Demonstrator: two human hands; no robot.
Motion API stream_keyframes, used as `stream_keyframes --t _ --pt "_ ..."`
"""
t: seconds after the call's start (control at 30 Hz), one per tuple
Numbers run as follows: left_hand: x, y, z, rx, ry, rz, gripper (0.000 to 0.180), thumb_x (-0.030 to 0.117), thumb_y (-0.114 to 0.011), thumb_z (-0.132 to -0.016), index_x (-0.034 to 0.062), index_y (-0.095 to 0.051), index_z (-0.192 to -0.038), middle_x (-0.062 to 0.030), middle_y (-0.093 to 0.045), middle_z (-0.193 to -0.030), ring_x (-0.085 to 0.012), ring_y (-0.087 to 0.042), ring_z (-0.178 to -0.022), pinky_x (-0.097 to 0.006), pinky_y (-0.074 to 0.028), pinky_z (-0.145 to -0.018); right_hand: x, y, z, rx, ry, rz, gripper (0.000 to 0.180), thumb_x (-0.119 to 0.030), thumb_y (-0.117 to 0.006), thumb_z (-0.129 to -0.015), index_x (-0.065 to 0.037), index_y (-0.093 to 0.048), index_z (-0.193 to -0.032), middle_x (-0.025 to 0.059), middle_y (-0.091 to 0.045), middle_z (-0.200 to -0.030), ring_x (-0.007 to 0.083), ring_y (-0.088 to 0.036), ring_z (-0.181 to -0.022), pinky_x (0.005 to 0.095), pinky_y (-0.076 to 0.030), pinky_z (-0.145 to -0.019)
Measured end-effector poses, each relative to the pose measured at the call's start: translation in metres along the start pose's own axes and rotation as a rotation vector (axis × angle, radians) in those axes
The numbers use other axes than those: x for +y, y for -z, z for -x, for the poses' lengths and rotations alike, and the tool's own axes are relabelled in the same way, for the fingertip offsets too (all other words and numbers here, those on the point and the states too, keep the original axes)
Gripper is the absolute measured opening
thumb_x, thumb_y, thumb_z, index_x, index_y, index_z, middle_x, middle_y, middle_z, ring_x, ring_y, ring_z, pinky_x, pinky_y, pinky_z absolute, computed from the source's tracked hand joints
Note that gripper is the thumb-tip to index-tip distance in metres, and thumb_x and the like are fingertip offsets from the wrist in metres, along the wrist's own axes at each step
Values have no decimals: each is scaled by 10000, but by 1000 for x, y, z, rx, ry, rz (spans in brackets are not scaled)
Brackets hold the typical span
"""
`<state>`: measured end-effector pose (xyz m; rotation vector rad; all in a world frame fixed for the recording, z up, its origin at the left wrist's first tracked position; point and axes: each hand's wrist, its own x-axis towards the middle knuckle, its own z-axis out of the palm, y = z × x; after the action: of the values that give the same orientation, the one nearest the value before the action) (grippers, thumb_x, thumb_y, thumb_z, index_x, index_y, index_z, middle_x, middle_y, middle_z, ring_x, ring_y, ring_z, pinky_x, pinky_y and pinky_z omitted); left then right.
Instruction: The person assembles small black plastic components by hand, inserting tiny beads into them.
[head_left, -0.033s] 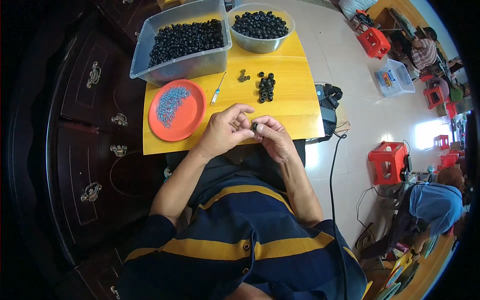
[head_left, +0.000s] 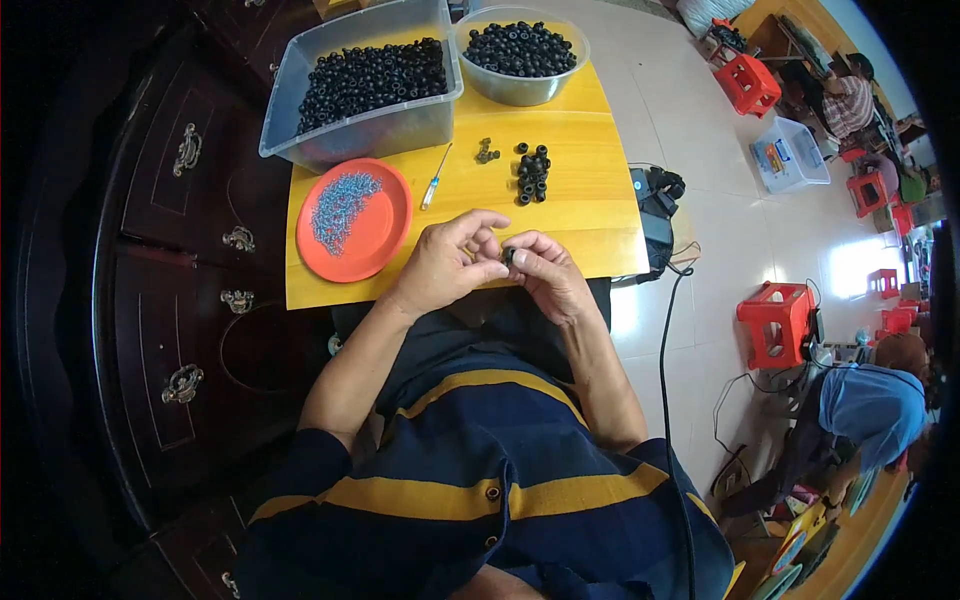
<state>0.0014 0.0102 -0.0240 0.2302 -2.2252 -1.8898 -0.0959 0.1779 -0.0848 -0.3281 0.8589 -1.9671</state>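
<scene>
Over the near edge of the yellow table, my right hand (head_left: 552, 282) pinches a small black ring-shaped part (head_left: 510, 256) between thumb and fingers. Close against it on the left is my left hand (head_left: 445, 258), its thumb tip beside the part and its other fingers curled, the forefinger raised. Whatever lies between the left fingertips is too small and hidden to name. Beyond the hands several similar black parts (head_left: 533, 178) stand grouped on the table. A few small dark pieces (head_left: 487, 152) lie left of that group.
Left of my hands is a red plate (head_left: 396, 235) of small silvery screws (head_left: 342, 210), with a screwdriver (head_left: 431, 190) beside it. A clear bin (head_left: 380, 137) and a round tub (head_left: 525, 92) hold many black parts. Dark drawers (head_left: 190, 300) border the left; a black cable (head_left: 668, 350) hangs at right.
</scene>
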Motion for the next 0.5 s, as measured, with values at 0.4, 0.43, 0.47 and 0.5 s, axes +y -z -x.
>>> stream_keyframes --t 0.4,0.43,0.47,0.5 --pt "12 7 2 -170 -124 -255 272 11 -773 -749 19 -716 -1014 -40 -648 -826 -107 -616 -716 -240 -510 -633 -9 -7 1 -55 -28 143 194 -120 -711 -897 -65 -603 -1049 16 -661 -937 106 -633 -833 253 -505 -777" --pt "12 6 2 -145 -151 -303 266 12 -772 -749 17 -714 -1009 -48 -645 -819 -114 -616 -710 -243 -510 -630 -7 -8 1 -53 -24 149 193 -112 -713 -893 -63 -604 -1044 18 -665 -936 106 -634 -836 251 -507 -776" --pt "12 6 2 -119 -180 -351 260 13 -770 -749 15 -712 -1003 -56 -641 -811 -122 -617 -704 -247 -510 -627 -7 -9 1 -51 -19 156 192 -104 -716 -890 -61 -605 -1040 20 -668 -935 106 -635 -840 249 -508 -775" --pt "15 5 2 -119 -182 -353 260 13 -770 -749 15 -712 -1003 -56 -641 -811 -122 -617 -704 -247 -510 -627 -7 -9 1 -53 -17 157 192 -104 -716 -890 -61 -605 -1040 20 -668 -935 106 -635 -840 249 -508 -775"
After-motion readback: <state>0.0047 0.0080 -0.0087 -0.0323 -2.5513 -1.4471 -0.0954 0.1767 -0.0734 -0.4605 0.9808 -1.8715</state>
